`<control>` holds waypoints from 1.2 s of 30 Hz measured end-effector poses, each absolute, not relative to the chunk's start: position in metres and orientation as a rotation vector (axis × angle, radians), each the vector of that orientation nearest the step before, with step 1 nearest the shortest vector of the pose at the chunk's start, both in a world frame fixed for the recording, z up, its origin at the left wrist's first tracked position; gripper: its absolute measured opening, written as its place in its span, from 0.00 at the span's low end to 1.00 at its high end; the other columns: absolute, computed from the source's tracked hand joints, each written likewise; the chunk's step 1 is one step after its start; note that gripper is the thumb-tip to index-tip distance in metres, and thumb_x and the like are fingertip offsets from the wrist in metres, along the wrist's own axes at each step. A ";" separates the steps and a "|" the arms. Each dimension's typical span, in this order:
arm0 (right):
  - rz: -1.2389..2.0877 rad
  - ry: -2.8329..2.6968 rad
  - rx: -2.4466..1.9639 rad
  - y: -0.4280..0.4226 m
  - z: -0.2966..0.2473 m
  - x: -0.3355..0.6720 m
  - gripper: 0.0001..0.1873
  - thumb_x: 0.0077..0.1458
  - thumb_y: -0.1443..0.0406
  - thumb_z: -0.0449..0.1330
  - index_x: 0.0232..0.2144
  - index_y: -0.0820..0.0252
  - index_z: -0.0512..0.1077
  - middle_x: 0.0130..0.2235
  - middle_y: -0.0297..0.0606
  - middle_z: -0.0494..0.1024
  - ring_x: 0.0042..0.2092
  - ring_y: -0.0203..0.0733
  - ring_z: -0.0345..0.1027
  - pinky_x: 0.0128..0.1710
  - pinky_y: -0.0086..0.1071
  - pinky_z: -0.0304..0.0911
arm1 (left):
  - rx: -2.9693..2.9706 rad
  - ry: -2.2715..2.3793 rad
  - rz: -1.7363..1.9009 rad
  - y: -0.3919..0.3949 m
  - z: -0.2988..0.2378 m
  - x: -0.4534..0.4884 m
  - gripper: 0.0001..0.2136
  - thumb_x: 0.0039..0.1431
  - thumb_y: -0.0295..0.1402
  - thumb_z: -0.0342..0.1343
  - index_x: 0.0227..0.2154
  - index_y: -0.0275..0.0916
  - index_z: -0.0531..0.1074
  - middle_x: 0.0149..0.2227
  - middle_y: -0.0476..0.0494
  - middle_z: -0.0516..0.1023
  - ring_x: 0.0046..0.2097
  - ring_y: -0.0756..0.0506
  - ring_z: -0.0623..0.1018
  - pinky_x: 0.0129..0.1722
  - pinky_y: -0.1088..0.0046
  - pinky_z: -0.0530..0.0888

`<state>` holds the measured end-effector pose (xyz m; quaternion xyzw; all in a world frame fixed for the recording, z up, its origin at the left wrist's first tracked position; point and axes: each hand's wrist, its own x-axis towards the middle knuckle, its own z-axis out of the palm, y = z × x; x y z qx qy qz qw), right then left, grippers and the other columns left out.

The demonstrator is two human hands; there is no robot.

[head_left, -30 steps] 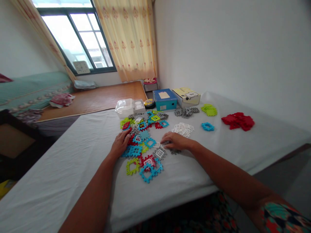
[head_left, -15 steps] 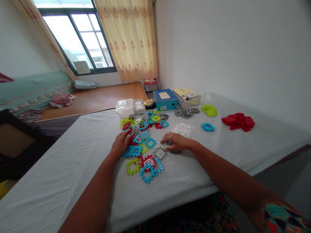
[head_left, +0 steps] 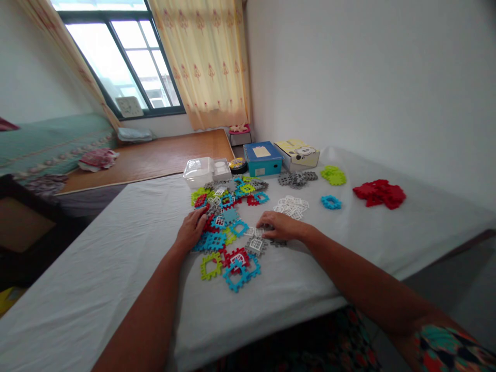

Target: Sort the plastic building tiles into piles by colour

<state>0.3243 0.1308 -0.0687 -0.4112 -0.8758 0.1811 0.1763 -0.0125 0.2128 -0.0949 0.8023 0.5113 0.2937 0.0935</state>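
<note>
My left hand (head_left: 191, 229) lies along the left side of a mixed pile of plastic building pieces, its fingers stretched over red and blue ones. My right hand (head_left: 279, 226) is at the pile's right edge, thumb and fingers curled round a small white window piece (head_left: 259, 232). Its fingertips partly cover that piece. Just below lies a grey toothed square (head_left: 256, 245) with a white window on it. Nearer to me are a lime frame (head_left: 211, 266), a red piece (head_left: 237, 257) and blue frames (head_left: 235, 276).
Sorted heaps lie to the right: white windows (head_left: 291, 207), grey pieces (head_left: 297, 179), lime pieces (head_left: 333, 175), blue frames (head_left: 331, 202) and red pieces (head_left: 380, 194). Behind stand a clear plastic box (head_left: 198, 172), a blue box (head_left: 263, 159) and a yellow-white box (head_left: 297, 155).
The view has shifted very slightly. My right hand has barely moved at the white window piece, and my left hand stays on the pile.
</note>
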 end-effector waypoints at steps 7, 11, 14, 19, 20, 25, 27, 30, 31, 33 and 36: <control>0.477 -2.427 -1.265 0.130 -0.072 0.319 0.15 0.46 0.66 0.66 0.39 0.63 0.74 0.39 0.40 0.72 0.38 0.39 0.66 0.40 0.30 0.62 | 2.404 1.509 0.878 0.214 -0.097 -0.014 0.25 0.65 0.45 0.38 0.57 0.37 0.66 0.55 0.36 0.71 0.57 0.40 0.69 0.59 0.57 0.65; 0.468 -2.399 -1.305 0.129 -0.075 0.315 0.11 0.45 0.69 0.65 0.35 0.62 0.73 0.37 0.38 0.73 0.37 0.38 0.65 0.39 0.30 0.61 | 2.388 1.528 0.871 0.214 -0.097 -0.014 0.25 0.65 0.45 0.39 0.57 0.38 0.66 0.55 0.38 0.71 0.57 0.39 0.69 0.59 0.56 0.65; 0.530 -2.339 -1.301 0.128 -0.076 0.311 0.16 0.45 0.70 0.64 0.39 0.62 0.71 0.37 0.37 0.73 0.36 0.36 0.65 0.37 0.29 0.61 | 2.388 1.519 0.889 0.214 -0.098 -0.014 0.24 0.65 0.45 0.39 0.56 0.39 0.67 0.55 0.38 0.72 0.57 0.40 0.69 0.59 0.55 0.65; 0.585 -2.274 -1.253 0.133 -0.073 0.316 0.14 0.49 0.69 0.64 0.41 0.61 0.74 0.36 0.37 0.75 0.34 0.35 0.66 0.35 0.28 0.61 | 2.390 1.517 0.887 0.214 -0.096 -0.013 0.24 0.64 0.44 0.39 0.55 0.38 0.68 0.55 0.37 0.72 0.57 0.39 0.70 0.59 0.55 0.65; 0.569 -2.259 -1.248 0.136 -0.071 0.321 0.10 0.52 0.68 0.62 0.39 0.60 0.75 0.35 0.37 0.76 0.35 0.36 0.67 0.36 0.28 0.61 | 2.390 1.514 0.889 0.214 -0.095 -0.013 0.23 0.64 0.44 0.40 0.55 0.39 0.68 0.55 0.38 0.72 0.57 0.39 0.70 0.58 0.55 0.65; 0.256 -2.120 -1.581 0.150 -0.067 0.361 0.10 0.59 0.64 0.56 0.34 0.60 0.76 0.38 0.41 0.78 0.41 0.41 0.69 0.41 0.31 0.60 | 2.385 1.493 0.874 0.212 -0.093 -0.012 0.22 0.65 0.43 0.40 0.56 0.40 0.67 0.56 0.40 0.72 0.57 0.41 0.69 0.59 0.56 0.65; 0.141 -2.040 -1.752 0.152 -0.067 0.372 0.09 0.58 0.65 0.56 0.37 0.61 0.76 0.39 0.43 0.77 0.41 0.43 0.69 0.40 0.32 0.61 | 2.385 1.498 0.875 0.213 -0.093 -0.012 0.23 0.65 0.43 0.40 0.56 0.39 0.67 0.56 0.39 0.72 0.57 0.40 0.69 0.59 0.56 0.65; 0.074 -1.932 -1.742 0.148 -0.067 0.369 0.16 0.55 0.68 0.59 0.47 0.61 0.73 0.43 0.44 0.75 0.38 0.40 0.68 0.38 0.31 0.62 | 2.389 1.507 0.871 0.213 -0.094 -0.012 0.23 0.65 0.43 0.39 0.56 0.38 0.67 0.56 0.38 0.72 0.57 0.40 0.69 0.59 0.56 0.65; 0.121 -1.950 -1.654 0.145 -0.066 0.364 0.18 0.55 0.68 0.60 0.49 0.60 0.71 0.43 0.43 0.75 0.36 0.38 0.68 0.38 0.30 0.62 | 2.389 1.507 0.867 0.213 -0.094 -0.012 0.23 0.65 0.43 0.39 0.56 0.38 0.67 0.56 0.38 0.72 0.57 0.40 0.69 0.59 0.56 0.65; 0.353 -2.105 -1.372 0.137 -0.065 0.347 0.18 0.55 0.65 0.62 0.49 0.58 0.72 0.41 0.39 0.75 0.34 0.35 0.68 0.36 0.29 0.63 | 2.387 1.507 0.866 0.213 -0.094 -0.012 0.23 0.65 0.43 0.40 0.56 0.39 0.67 0.56 0.39 0.72 0.57 0.40 0.69 0.59 0.56 0.65; 0.694 -2.370 -0.963 0.126 -0.063 0.321 0.17 0.53 0.59 0.66 0.45 0.56 0.75 0.43 0.38 0.75 0.36 0.34 0.69 0.38 0.29 0.65 | 2.377 1.511 0.871 0.212 -0.093 -0.012 0.23 0.64 0.43 0.40 0.56 0.39 0.67 0.55 0.39 0.72 0.57 0.40 0.69 0.59 0.56 0.65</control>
